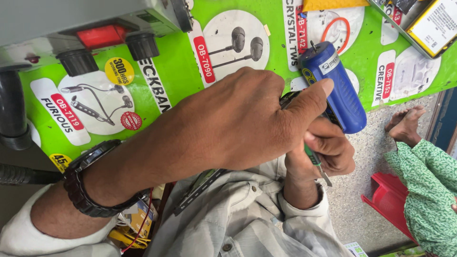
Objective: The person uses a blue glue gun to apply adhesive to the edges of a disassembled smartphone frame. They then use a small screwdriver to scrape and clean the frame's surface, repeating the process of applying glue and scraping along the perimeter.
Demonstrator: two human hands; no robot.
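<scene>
My left hand [233, 126], with a black watch [90, 188] on its wrist, lies over a flat dark device [199, 189] and grips it; only a thin dark edge shows below the hand and a bit by the thumb. The thumb tip rests against a blue cylindrical tool [338, 88] with a metal tip, which lies on the green printed mat [176, 76]. My right hand [326, 150] sits just under the left thumb, closed on a small green-handled screwdriver [318, 164] whose metal end points down and to the right.
A grey box [71, 24] with a red switch and two black knobs stands at the top left, beside a black hose [12, 112]. A metal tray [428, 24] holds a flat pack at the top right. Another person's bare foot [405, 124] and a red stool [388, 200] are at the right.
</scene>
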